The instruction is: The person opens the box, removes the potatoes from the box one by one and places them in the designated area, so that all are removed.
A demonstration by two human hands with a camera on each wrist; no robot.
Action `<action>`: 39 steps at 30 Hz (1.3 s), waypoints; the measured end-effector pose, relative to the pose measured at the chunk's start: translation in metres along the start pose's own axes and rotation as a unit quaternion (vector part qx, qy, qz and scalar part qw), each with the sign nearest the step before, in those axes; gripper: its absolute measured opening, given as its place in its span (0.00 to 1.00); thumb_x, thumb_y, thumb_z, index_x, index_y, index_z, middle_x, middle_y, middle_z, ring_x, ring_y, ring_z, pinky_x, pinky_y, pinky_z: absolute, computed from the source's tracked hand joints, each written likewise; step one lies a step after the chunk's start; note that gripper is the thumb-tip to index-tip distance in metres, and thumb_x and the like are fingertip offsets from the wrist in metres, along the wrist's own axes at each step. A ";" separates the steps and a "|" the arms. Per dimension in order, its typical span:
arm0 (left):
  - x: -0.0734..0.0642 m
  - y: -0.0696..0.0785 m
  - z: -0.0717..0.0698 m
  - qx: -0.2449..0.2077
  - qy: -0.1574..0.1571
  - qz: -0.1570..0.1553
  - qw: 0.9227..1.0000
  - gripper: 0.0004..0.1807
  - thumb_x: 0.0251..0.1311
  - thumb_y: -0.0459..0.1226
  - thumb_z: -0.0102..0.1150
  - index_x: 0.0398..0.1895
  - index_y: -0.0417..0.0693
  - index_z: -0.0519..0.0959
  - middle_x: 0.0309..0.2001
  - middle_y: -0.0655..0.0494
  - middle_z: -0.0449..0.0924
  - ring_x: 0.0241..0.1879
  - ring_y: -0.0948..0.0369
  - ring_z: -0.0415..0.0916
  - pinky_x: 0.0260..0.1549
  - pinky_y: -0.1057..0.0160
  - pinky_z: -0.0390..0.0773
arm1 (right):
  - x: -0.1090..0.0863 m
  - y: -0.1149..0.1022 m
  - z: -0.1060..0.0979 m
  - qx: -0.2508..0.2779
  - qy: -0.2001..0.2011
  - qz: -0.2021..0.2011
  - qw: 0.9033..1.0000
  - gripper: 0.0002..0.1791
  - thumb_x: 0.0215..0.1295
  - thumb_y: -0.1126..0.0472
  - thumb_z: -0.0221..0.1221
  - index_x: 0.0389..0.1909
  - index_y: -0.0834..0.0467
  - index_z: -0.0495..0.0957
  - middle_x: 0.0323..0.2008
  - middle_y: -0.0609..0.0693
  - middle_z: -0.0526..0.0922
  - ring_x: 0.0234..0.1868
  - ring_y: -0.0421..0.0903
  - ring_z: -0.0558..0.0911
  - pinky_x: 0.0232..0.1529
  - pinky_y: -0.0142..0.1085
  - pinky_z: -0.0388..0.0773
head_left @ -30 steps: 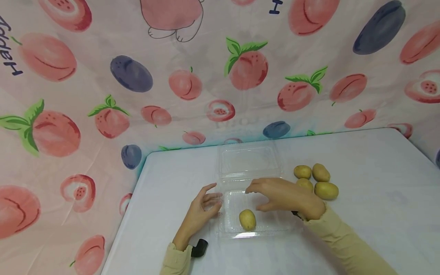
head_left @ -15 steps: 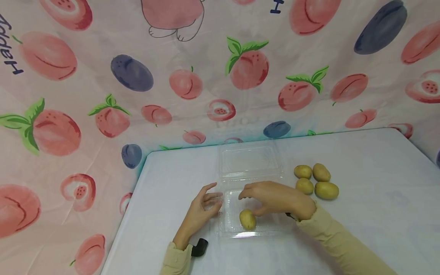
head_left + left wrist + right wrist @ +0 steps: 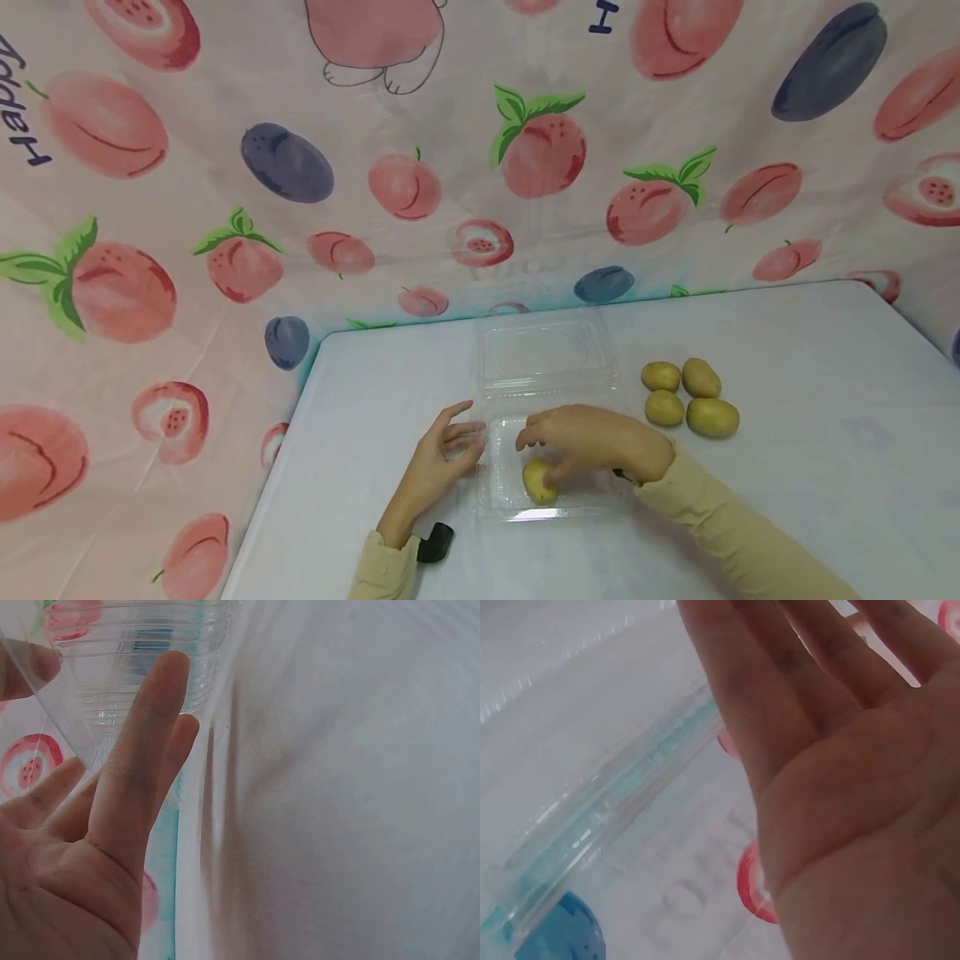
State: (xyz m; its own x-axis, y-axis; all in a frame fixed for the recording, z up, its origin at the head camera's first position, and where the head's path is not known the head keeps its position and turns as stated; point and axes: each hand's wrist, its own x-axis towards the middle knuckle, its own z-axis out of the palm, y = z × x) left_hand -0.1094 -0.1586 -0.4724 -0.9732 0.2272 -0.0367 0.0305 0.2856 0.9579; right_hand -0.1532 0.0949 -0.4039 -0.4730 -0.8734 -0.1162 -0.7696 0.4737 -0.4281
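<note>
A clear plastic clamshell box lies opened out on the table, with its base [image 3: 504,479] near me and its lid [image 3: 543,354] folded back. One yellow potato [image 3: 537,482] sits inside the base. My right hand [image 3: 600,435] is over the base, fingers spread above the potato and thumb overlapping its right side; whether the thumb touches it I cannot tell. In the right wrist view the palm shows with fairly straight fingers. My left hand [image 3: 437,462] stays at the box's left wall, its fingers [image 3: 154,712] loosely spread beside the clear plastic.
Several potatoes [image 3: 712,417] lie grouped on the white table [image 3: 810,467], right of the box. A fruit-printed cloth [image 3: 465,150] hangs behind the table and along its left side. A black strap piece [image 3: 436,542] sits at my left wrist.
My right hand has moved left and down, from beside the potato to over it, its thumb now overlapping the potato. My left hand and the potatoes have stayed in place.
</note>
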 end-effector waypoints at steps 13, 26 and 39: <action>0.001 -0.001 0.000 -0.008 -0.003 0.008 1.000 0.35 0.65 0.35 0.64 0.74 0.51 0.61 0.60 0.41 0.78 0.58 0.46 0.78 0.39 0.64 0.86 | 0.005 -0.002 0.007 0.001 -0.023 -0.012 1.000 0.20 0.50 0.56 0.75 0.45 0.54 0.84 0.38 0.41 0.84 0.40 0.37 0.81 0.46 0.31 0.80; 0.000 -0.002 -0.001 0.000 -0.001 0.008 1.000 0.36 0.64 0.36 0.64 0.73 0.52 0.62 0.60 0.42 0.78 0.58 0.47 0.78 0.39 0.64 0.86 | 0.007 -0.002 0.009 0.034 -0.042 -0.006 0.999 0.15 0.52 0.61 0.73 0.42 0.53 0.84 0.34 0.36 0.79 0.34 0.34 0.73 0.39 0.26 0.73; 0.000 0.000 -0.001 -0.007 -0.002 0.010 1.000 0.36 0.64 0.37 0.65 0.73 0.53 0.62 0.60 0.42 0.78 0.58 0.47 0.78 0.39 0.64 0.86 | 0.008 -0.004 0.007 0.053 -0.051 -0.015 0.997 0.15 0.50 0.63 0.74 0.38 0.50 0.82 0.34 0.35 0.78 0.35 0.33 0.74 0.41 0.26 0.75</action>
State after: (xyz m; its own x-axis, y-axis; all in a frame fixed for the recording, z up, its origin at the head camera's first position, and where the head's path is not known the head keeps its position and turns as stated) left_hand -0.1100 -0.1592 -0.4724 -0.9716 0.2358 -0.0179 0.0472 0.2673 0.9624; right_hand -0.1509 0.0857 -0.4093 -0.4008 -0.8962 -0.1901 -0.7299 0.4378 -0.5249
